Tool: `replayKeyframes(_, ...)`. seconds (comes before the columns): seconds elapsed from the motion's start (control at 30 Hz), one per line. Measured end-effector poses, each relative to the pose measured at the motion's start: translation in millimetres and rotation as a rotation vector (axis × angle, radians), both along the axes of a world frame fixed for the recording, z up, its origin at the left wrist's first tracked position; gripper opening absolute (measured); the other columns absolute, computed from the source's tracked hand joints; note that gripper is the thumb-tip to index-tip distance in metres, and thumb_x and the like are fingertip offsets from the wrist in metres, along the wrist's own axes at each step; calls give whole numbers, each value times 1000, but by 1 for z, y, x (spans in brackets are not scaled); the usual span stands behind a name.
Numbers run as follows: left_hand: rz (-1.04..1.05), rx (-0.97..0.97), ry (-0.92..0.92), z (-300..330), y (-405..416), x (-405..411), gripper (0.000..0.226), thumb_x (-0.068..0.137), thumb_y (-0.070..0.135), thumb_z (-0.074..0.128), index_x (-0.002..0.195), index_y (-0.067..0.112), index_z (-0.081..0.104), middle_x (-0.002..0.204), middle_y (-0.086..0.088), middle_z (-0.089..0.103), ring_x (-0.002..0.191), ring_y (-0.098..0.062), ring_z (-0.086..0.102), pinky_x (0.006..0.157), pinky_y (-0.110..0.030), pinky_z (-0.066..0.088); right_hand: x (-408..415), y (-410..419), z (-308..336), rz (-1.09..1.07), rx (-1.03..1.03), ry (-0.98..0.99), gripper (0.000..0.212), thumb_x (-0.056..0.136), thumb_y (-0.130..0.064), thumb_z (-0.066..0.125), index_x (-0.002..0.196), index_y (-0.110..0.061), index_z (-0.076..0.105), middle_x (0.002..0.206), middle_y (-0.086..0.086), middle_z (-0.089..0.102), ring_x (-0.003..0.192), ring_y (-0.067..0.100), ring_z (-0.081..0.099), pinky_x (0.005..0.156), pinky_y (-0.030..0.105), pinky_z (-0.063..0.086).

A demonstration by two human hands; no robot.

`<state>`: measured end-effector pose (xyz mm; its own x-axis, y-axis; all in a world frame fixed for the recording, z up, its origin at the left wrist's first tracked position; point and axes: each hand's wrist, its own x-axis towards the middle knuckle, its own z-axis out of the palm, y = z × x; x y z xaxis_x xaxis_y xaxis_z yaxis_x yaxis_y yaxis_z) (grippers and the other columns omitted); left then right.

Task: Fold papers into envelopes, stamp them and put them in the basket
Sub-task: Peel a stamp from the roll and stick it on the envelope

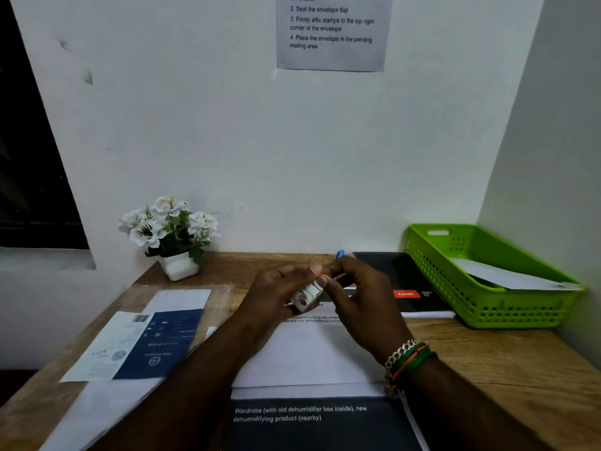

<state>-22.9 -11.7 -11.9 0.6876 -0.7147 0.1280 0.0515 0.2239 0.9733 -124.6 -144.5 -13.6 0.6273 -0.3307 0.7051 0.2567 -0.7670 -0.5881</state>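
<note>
Both hands meet above the middle of the desk. My left hand [276, 294] and my right hand [354, 297] pinch a small white stamp strip with red marks [306, 296] between their fingertips. Under the hands lies a folded white paper [312, 356] with some printed lines at its far edge. A green plastic basket [487, 307] stands at the back right, with a white envelope [507, 276] lying in it. My right wrist wears several bracelets.
A pot of white flowers [172, 236] stands at the back left. A blue and white packet in clear plastic [143, 343] lies on the left. A black notebook [406, 281] sits beside the basket, a blue pen [340, 255] behind the hands. A dark printed sheet [322, 418] lies nearest me.
</note>
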Motion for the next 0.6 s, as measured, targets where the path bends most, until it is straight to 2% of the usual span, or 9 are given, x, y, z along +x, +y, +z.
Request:
replayKeyframes(0.1,35,21,-11,0,0,-2,46,76,38,80,106,2,76,116,-30,69,113,-41,69,89,-38,62,1,-1,-2,-21,-36,-56,8,94,-19,71,86,-20,68,82,-15,66,78,9,66,60,30,55)
replayKeyframes(0.23,29,8,-25,1,0,-3,36,77,31,79,105,7,79,112,-24,74,107,-35,74,82,-35,64,2,-1,-4,-56,-6,-69,8,93,-17,71,86,-20,70,81,-13,68,79,6,67,64,33,57)
replayKeyframes(0.4,37,4,-87,2,-1,-5,31,83,26,78,109,9,78,110,-14,77,102,-26,76,81,-33,63,3,-1,-5,-20,161,-32,12,94,-19,69,86,-27,69,82,-11,71,81,10,70,67,45,61)
replayKeyframes(0.6,26,13,-105,0,-3,-3,25,93,19,74,116,9,76,113,-13,77,106,-26,75,91,-41,62,3,0,-4,17,320,-1,15,95,-19,68,83,-28,69,84,-8,74,82,13,72,70,51,62)
